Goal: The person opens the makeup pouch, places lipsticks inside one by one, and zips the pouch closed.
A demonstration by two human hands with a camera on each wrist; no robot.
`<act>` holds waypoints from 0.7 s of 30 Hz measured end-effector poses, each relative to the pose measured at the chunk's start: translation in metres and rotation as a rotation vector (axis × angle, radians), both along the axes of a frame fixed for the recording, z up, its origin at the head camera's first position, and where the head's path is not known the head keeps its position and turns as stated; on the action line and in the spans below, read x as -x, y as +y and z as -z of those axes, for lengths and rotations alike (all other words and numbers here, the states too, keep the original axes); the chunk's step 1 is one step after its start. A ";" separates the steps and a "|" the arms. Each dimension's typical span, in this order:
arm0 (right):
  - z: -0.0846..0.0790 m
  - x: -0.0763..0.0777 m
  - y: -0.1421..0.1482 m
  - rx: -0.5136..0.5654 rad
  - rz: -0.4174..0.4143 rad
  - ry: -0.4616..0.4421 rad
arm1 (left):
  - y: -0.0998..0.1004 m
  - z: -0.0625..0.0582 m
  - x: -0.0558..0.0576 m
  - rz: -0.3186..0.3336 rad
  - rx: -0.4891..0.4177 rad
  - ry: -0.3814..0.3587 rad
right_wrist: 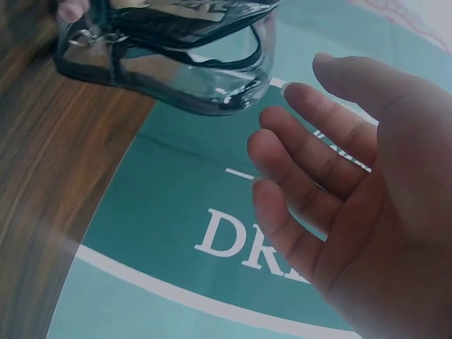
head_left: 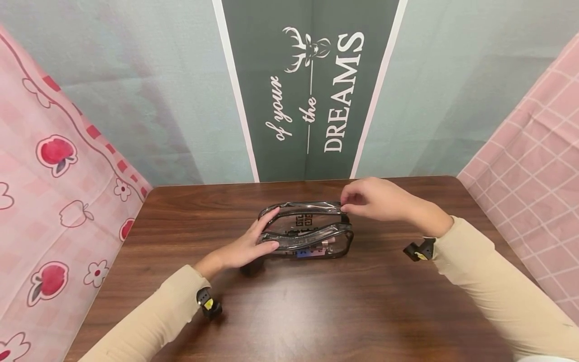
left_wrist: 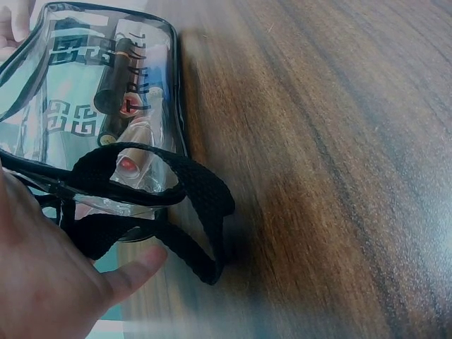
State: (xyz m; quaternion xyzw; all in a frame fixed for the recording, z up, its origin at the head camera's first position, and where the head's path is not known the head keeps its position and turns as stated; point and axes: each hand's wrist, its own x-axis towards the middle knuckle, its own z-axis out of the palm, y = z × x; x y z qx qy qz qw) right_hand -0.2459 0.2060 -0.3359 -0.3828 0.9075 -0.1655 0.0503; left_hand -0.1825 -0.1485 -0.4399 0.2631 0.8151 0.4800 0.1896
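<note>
A clear toiletry bag (head_left: 323, 231) with black trim stands on the table, its zipped top gaping. Cosmetic tubes (left_wrist: 116, 78) and other small items lie inside, seen through the side marked TRAVEL. My left hand (head_left: 246, 246) rests on the bag's left end, fingers straight at the far rim and thumb at the near rim. Beside that thumb, a black strap loop (left_wrist: 205, 205) sticks out in the left wrist view. My right hand (head_left: 377, 200) is at the far right corner of the bag. In the right wrist view its loosely bent fingers (right_wrist: 304, 120) hold nothing and stand apart from the bag.
The bag stands toward the far side of the brown wooden table (head_left: 294, 311). A grey-green cloth (head_left: 158, 90) with lettering hangs behind it. Pink cloths hang at the left (head_left: 54, 201) and right (head_left: 534, 166). A black wrist camera (head_left: 210, 304) is strapped to my left sleeve.
</note>
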 end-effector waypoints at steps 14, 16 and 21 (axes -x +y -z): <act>0.010 -0.001 0.022 -0.003 0.015 -0.080 | 0.000 0.000 0.001 -0.008 0.006 0.013; 0.014 -0.002 0.025 -0.006 0.008 -0.099 | 0.000 0.000 0.001 -0.008 0.008 0.015; 0.028 -0.003 0.031 0.000 0.006 -0.158 | 0.000 0.000 0.001 -0.006 0.011 0.012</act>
